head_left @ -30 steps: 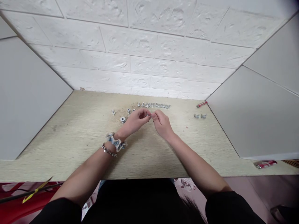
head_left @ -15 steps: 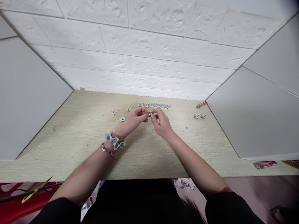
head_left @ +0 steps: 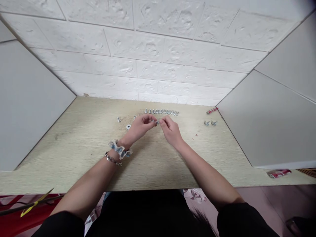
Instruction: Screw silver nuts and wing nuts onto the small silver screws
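Note:
Over the middle of the table, my left hand (head_left: 142, 125) is closed, thumb and fingers pinching a small silver bolt (head_left: 158, 122). My right hand (head_left: 171, 131) meets it from the other side, its thumb and forefinger closed on the bolt's right end. Fingers cover much of the bolt, and its fine detail is too small to make out. Just behind the hands stands a row of several bolts (head_left: 161, 112). Left of my left hand lie a washer (head_left: 128, 126), a small nut-like piece (head_left: 134, 117) and a single bolt (head_left: 118, 119).
Two wing-shaped metal pieces (head_left: 210, 123) lie at the right. A red battery (head_left: 212, 111) rests by the right panel (head_left: 276, 121), and another red battery (head_left: 278, 173) near the front edge. A white brick-patterned wall (head_left: 148, 69) closes the back; a grey panel (head_left: 34, 108) stands left.
My fingers have shifted slightly around the bolt, and more of its metal shows between the hands. The right forefinger has curled in closer. The whole view has moved a little.

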### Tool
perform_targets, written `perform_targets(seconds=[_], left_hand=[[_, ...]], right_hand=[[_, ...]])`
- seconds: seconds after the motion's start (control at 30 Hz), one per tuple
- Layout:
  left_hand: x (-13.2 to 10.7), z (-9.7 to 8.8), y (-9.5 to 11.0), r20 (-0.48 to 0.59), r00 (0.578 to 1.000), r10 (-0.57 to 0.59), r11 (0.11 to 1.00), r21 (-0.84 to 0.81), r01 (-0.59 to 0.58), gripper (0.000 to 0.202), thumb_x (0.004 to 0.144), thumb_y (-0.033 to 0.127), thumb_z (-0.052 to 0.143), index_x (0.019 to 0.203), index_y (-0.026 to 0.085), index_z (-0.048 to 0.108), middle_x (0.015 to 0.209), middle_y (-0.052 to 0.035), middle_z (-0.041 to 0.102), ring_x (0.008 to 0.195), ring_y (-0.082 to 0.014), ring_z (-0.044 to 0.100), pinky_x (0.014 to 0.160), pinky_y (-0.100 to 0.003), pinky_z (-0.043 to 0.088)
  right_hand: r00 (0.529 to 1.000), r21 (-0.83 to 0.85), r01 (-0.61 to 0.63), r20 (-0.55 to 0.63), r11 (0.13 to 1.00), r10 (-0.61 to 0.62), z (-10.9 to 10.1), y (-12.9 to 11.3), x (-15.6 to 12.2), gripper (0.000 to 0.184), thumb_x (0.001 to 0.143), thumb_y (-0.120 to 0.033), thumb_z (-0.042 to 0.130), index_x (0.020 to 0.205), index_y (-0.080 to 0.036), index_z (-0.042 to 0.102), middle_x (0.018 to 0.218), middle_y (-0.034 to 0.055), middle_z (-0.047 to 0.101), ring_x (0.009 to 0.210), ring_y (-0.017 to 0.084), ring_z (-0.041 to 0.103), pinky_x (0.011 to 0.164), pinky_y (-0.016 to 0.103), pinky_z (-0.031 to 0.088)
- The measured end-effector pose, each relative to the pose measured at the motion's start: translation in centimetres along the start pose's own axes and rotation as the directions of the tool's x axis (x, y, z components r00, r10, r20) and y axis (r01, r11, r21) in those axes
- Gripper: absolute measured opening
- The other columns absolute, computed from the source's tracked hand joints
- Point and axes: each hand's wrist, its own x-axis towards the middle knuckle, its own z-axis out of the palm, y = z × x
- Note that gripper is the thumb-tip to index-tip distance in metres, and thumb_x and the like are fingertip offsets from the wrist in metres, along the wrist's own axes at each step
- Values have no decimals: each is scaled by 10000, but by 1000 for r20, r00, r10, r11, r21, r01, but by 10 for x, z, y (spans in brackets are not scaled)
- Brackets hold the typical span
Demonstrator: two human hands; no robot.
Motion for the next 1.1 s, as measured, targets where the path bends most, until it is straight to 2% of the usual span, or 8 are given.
perform_targets(seconds=[0.1,0.23,0.33,0.67,0.8,0.9,1.0,1.1], left_hand=[[-1,2,0,29,999,14,1000,6,-14,175,708,296,646,782,139,626,746,-17,635,693,-117,561,684,-260,435],[-1,3,-3,41,999,31,1000,-1,-31,182,713,303,650,804,146,638,751,-24,661,712,-130,591,702,-271,454],[0,3,-3,40,999,28,1000,-1,-28,184,710,306,653,803,147,642,750,-26,668,713,-132,602,703,-269,462],[-2,3,6,9,996,-93,993,-67,94,160,706,281,646,754,130,623,695,-6,607,649,-95,570,665,-240,472],[-2,1,7,16,996,-91,994,-60,92,130,722,261,623,724,133,604,660,3,581,602,-79,540,627,-225,460],[-1,0,5,12,997,-82,994,-75,82,119,720,252,620,711,137,592,637,7,569,590,-80,535,610,-222,453],[0,1,3,-13,996,-88,992,-88,86,116,708,248,624,709,139,588,634,7,568,589,-83,538,610,-225,454],[1,2,2,-33,996,-87,991,-109,83,126,698,256,631,709,139,585,647,5,579,599,-83,546,625,-229,459]], right_hand=[[996,66,-76,44,995,74,0,2,2,420,848,-537,367,605,-195,402,547,-37,373,536,103,379,526,243,303],[991,35,-115,68,993,113,1,5,3,499,830,-606,343,552,-194,384,512,-32,363,514,105,374,507,248,282],[992,-8,-93,90,996,93,1,6,3,512,847,-603,305,543,-197,376,501,-27,369,505,110,383,498,252,280],[995,-137,82,61,987,-74,1,0,1,220,888,-379,357,784,-212,454,680,-14,525,623,132,483,579,258,358],[987,-143,149,75,979,-139,1,2,1,127,870,-313,378,868,-209,450,780,7,540,672,137,496,617,276,384],[979,-111,196,74,974,-189,2,4,0,111,815,-195,413,919,-213,447,872,22,539,727,135,505,672,290,412],[986,-16,167,-20,986,-167,3,4,2,256,742,-79,404,956,-217,431,969,44,535,824,139,514,725,296,431],[978,134,115,-187,984,-89,-8,-9,9,299,728,-44,399,978,-208,407,1007,72,532,862,138,511,751,302,439]])
